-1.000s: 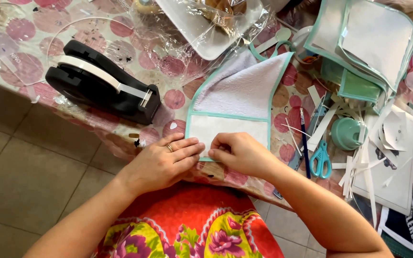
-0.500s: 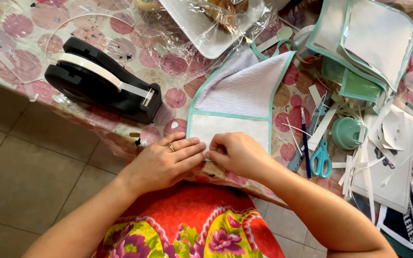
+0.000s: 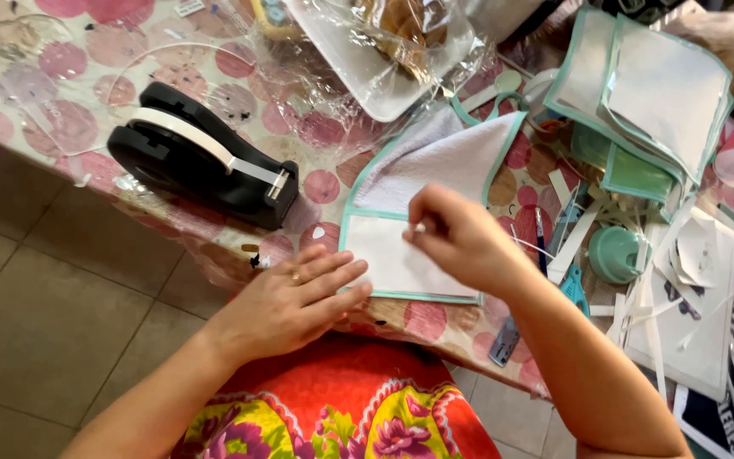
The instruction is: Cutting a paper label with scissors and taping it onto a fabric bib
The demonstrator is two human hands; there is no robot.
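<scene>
A white bib with teal trim (image 3: 435, 183) lies on the pink-dotted tablecloth in front of me. My left hand (image 3: 299, 297), a ring on one finger, rests flat with fingers stretched onto the bib's near left corner. My right hand (image 3: 465, 238) hovers over the bib's lower white panel (image 3: 388, 263), thumb and forefinger pinched on a small white scrap (image 3: 419, 228); what the scrap is I cannot tell. A black tape dispenser (image 3: 201, 161) with a white roll stands just left of the bib.
Teal-handled scissors (image 3: 573, 285), a teal lid (image 3: 615, 253) and loose paper strips (image 3: 647, 314) lie right of the bib. A stack of similar bibs (image 3: 656, 93) sits at the back right. A plastic-wrapped white tray (image 3: 367, 59) is behind. The table edge (image 3: 172, 246) runs close to my lap.
My right hand has lifted from the bib's near edge and moved up over the white panel, pinching the scrap. My left hand has flattened, its fingers spread onto the bib's corner.
</scene>
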